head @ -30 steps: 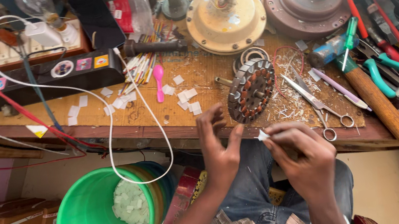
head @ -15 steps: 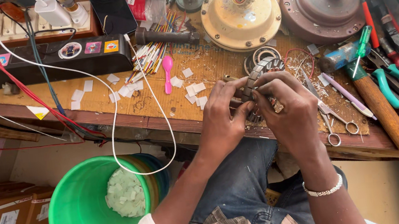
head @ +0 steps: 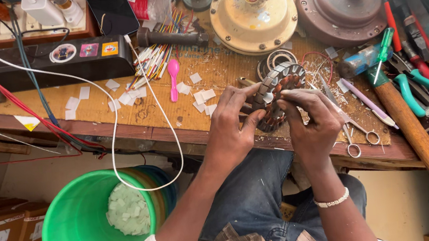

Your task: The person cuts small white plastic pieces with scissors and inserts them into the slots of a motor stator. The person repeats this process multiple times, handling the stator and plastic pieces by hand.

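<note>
A round slotted motor stator (head: pixel 278 88), dark with rusty teeth, is tilted up on edge above the wooden bench (head: pixel 119 126). My left hand (head: pixel 234 129) grips its left rim with thumb and fingers. My right hand (head: pixel 314 123) holds the right side, fingertips pressed onto the top teeth. Small white paper slips (head: pixel 202 96) lie scattered on the bench just left of the stator.
Scissors (head: pixel 353 132), a wooden-handled hammer (head: pixel 409 126), pliers and screwdrivers (head: pixel 423 82) lie at right. Two fan motor housings (head: pixel 254 15) (head: pixel 341 9) sit behind. A pink spoon (head: pixel 173 79), coloured wires, a black power strip (head: pixel 43 61) lie left. A green bucket (head: pixel 72 236) stands below.
Both hands rose from my lap, where the right held a paper slip, to the bench. They took hold of the stator and have tilted it up on edge.
</note>
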